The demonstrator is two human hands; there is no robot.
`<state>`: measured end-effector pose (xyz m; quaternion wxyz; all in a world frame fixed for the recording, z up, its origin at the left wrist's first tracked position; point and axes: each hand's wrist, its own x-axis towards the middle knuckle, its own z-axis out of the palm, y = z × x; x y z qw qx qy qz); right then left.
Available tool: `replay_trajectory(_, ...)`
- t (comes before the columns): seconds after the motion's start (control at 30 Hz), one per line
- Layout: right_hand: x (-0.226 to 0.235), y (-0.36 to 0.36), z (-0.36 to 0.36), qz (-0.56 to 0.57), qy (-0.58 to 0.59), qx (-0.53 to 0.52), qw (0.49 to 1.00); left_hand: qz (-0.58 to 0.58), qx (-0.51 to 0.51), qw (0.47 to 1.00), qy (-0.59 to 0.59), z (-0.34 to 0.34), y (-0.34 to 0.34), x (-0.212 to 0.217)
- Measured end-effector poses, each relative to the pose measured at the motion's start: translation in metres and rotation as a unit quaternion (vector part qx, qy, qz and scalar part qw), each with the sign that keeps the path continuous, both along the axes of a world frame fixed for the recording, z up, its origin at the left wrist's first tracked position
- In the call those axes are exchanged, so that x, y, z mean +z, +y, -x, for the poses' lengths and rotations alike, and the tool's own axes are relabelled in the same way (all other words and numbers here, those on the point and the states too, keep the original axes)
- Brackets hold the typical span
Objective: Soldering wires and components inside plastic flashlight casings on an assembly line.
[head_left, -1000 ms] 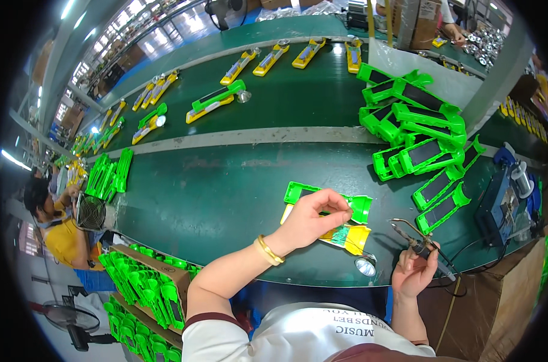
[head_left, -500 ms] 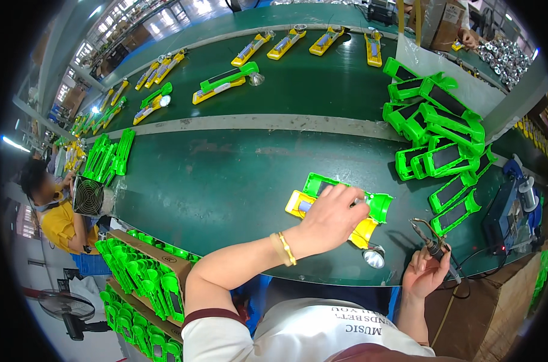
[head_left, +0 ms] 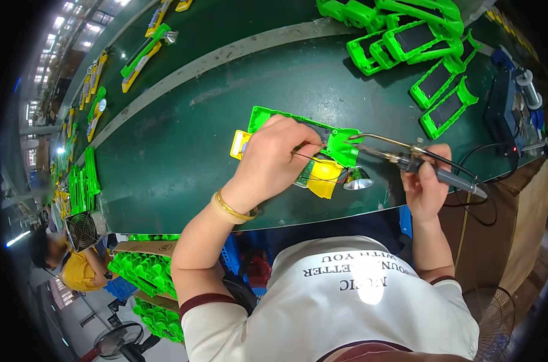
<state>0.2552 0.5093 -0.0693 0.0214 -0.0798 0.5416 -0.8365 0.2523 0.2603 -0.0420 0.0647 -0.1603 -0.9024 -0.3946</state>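
My right hand [head_left: 429, 184] is closed around the handle of a soldering iron [head_left: 448, 175], which has a thin curved metal tube alongside its tip. The iron's tip points left, at the flared end of a green plastic housing [head_left: 348, 148]. My left hand [head_left: 279, 151] lies over the middle of this housing, its fingertips pinched on a thin dark wire [head_left: 304, 155]. Against the near side of the green part lies a yellow housing [head_left: 324, 181] with a small green circuit board. A round silvery reflector [head_left: 359, 179] sits beside the yellow end. My left hand hides the middle of both housings.
Green housings with dark panels [head_left: 414, 37] are heaped at the back right. A blue soldering station [head_left: 502, 90] stands at the right edge. More green housings [head_left: 82, 184] lie far left, near a square fan [head_left: 81, 231]. Boxed green parts [head_left: 142, 271] stand below the bench.
My right hand has raised the soldering iron and brought its tip to the green housing. My left hand has shifted and now pinches a wire. The view has turned and moved.
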Motion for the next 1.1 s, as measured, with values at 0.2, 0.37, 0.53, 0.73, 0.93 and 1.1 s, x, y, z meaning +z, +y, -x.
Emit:
replay_trajectory(0.2, -0.001, -0.003, 0.000, -0.090, 0.012, 0.053, 0.994, 0.095, -0.044, 0.994, 0.027, -0.003, 0.003, 0.004)
replay_trajectory(0.37, -0.009, -0.003, -0.003, -0.165, 0.000, 0.058, 0.985, 0.145, -0.058, 0.988, -0.001, -0.005, 0.007, 0.011)
replay_trajectory(0.53, -0.006, -0.006, -0.003, -0.201, 0.013, 0.070, 0.977, 0.156, -0.058, 0.986, 0.001, -0.006, 0.010, 0.013)
replay_trajectory(0.73, -0.002, -0.011, -0.003, -0.189, 0.007, 0.067, 0.980, 0.178, -0.059, 0.982, -0.003, -0.007, 0.010, 0.015)
replay_trajectory(0.93, -0.002, -0.004, -0.007, -0.061, 0.017, 0.028, 0.998, 0.186, -0.055, 0.981, -0.005, -0.003, 0.012, 0.014)
replay_trajectory(1.1, 0.001, -0.005, 0.001, 0.000, 0.021, 0.018, 1.000, 0.186, -0.052, 0.981, 0.007, 0.000, 0.007, 0.019)
